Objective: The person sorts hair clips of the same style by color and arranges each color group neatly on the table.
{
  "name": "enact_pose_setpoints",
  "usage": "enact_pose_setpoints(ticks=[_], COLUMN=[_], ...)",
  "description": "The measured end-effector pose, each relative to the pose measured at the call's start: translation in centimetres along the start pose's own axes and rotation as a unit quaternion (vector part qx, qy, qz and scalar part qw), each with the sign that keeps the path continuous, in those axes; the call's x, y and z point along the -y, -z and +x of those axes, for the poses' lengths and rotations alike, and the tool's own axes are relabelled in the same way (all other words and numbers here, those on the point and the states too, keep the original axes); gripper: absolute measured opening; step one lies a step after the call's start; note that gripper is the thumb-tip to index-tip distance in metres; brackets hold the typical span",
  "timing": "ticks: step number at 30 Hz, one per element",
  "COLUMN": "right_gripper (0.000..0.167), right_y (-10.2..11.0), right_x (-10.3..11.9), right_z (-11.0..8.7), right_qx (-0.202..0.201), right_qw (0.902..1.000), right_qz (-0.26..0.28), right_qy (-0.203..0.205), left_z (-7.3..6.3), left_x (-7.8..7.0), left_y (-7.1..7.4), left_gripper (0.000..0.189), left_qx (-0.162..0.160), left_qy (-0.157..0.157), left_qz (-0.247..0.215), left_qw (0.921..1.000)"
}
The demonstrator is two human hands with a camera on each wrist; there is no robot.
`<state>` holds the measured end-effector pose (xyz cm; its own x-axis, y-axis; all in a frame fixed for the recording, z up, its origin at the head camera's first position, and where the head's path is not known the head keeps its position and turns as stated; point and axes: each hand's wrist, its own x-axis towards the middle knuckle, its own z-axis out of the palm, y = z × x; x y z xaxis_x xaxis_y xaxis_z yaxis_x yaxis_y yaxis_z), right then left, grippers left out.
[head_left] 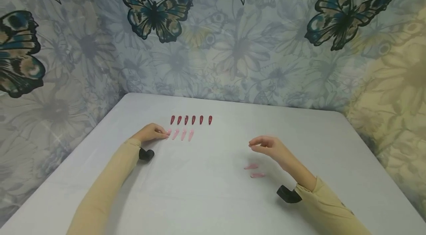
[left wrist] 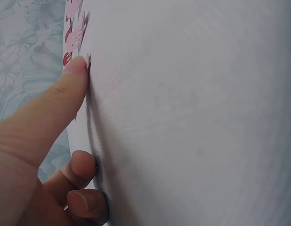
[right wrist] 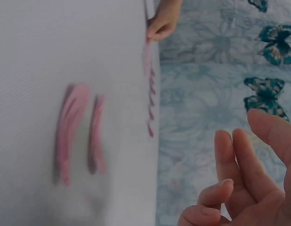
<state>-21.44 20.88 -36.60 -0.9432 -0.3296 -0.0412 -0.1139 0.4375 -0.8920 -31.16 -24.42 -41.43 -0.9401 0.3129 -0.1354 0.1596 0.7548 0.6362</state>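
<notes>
Pinched at its near end by my left hand (head_left: 151, 132) is a pink hair clip (head_left: 169, 132), the leftmost of a row of several on the white table. In the left wrist view the thumb (left wrist: 76, 68) lies at that clip, with other fingertips low at the tabletop. My right hand (head_left: 270, 146) hovers over the table with fingers loosely bent and nothing in them. Close below it lie two pink hair clips, a farther one (head_left: 251, 166) and a nearer one (head_left: 257, 175). They show large in the right wrist view, the bigger clip (right wrist: 71, 132) on the left.
Behind the pink row runs a row of several dark red hair clips (head_left: 186, 120), the rightmost clip (head_left: 210, 120) set a little apart. The white table (head_left: 199, 198) meets a butterfly-patterned wall covering (head_left: 239, 50) at its back edge. Black wrist mounts (head_left: 288, 194) sit on both sleeves.
</notes>
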Motion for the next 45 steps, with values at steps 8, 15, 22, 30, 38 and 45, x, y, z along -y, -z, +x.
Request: enact_pose_setpoints(ticks=[8,15,22,30,38,45], right_gripper=[0.041,0.023,0.023,0.011,0.005,0.008], right_y=[-0.1,-0.9,-1.5,-1.9,-1.8,-1.7], right_x=[-2.9,-4.7,-4.8,-5.1,-5.1,-4.7], right_z=[-1.5,-1.4,-1.4,-1.5,-1.3,-1.4], right_qx=[-0.012,-0.071,-0.058,-0.03,-0.001,0.042], right_qw=[0.999,0.9915,0.9797,0.9866,0.9929,0.9962], right_qz=[0.01,-0.099,-0.186,-0.153,-0.113,-0.06], right_qy=[-0.041,0.046,0.045,0.047,0.037,0.047], left_z=[0.6,0.3,0.3,0.3,0.1,-0.1], left_x=[-0.1,-0.6,-0.2,0.1,-0.1,-0.4], left_y=[0.0,-0.2,-0.4,-0.6,-0.4,-0.3], left_gripper=[0.026,0.027,0.026,0.025,0.025,0.026], left_qx=[-0.003,-0.011,-0.014,-0.016,-0.01,-0.002], left_qy=[0.004,0.001,-0.004,0.006,0.005,0.008], left_qz=[0.004,0.008,0.004,0.002,0.003,0.005], left_qw=[1.0,0.9999,0.9999,0.9999,0.9999,1.0])
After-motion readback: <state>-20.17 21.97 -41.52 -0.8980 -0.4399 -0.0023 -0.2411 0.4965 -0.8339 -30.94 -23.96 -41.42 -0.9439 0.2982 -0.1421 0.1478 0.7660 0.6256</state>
